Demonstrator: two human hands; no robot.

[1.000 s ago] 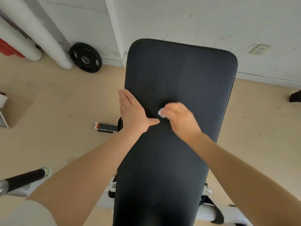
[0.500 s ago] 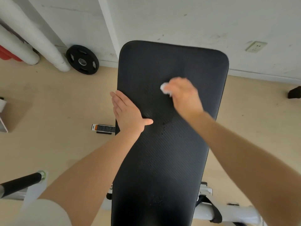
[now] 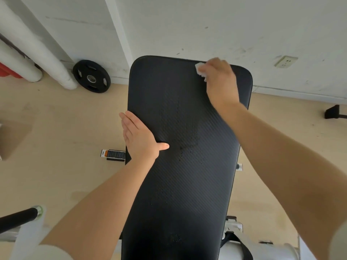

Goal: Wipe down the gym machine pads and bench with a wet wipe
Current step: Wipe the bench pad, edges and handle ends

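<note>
The black bench pad (image 3: 187, 166) runs lengthwise away from the person toward a white wall (image 3: 206, 25), its textured surface showing a damp patch and scattered droplets around the middle.

Right hand (image 3: 220, 81): arm extended forward across the right side of the pad, wrist raised, knuckles up. The fingers are curled over and grip a bunched white wet wipe (image 3: 200, 70), which protrudes at the fingertips and sits against the pad at its far edge, towards the right corner. How hard it bears on the surface cannot be told.

Left hand (image 3: 139, 136): arm reaching forward along the left side of the pad. The hand lies flat with fingers straight and together, resting on the pad's left edge; the fingers point away from the person and the thumb juts out to the right across the surface. It holds nothing.

Surroundings: a black weight plate (image 3: 91, 76) leans on the wall to the left of the pad, beside white pipes (image 3: 37, 44). A small boxed item (image 3: 113, 154) lies on the tan floor (image 3: 56, 119) just left of the bench. A wall socket (image 3: 285, 61) sits to the right. A black bar end (image 3: 18, 218) enters at lower left.
</note>
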